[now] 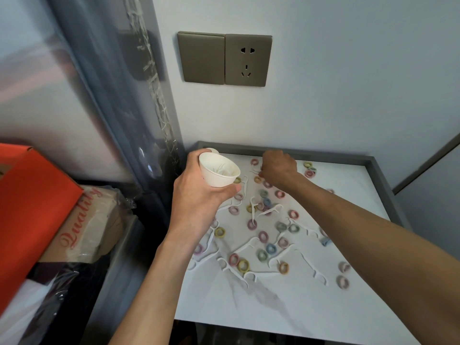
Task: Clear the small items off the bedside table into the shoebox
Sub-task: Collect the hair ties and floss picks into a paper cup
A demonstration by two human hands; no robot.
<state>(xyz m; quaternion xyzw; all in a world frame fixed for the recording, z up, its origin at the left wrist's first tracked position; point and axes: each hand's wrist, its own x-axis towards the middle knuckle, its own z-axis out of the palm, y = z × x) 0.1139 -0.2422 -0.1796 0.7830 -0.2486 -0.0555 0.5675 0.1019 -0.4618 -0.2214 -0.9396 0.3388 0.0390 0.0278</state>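
Note:
The bedside table has a white marble top with a grey raised rim. Several small pastel hair ties and white floss picks lie scattered over it. My left hand grips a small white paper cup, tilted, above the table's back left corner. Near the back rim my right hand reaches down with its fingers curled among the items; what they pinch is hidden. An orange shoebox stands to the left, partly out of frame.
A second white cup peeks out behind the held one. A wall plate with switch and socket hangs above the table. A bagged cardboard box marked "Quality" sits beside the shoebox. A plastic-wrapped grey post runs along the table's left.

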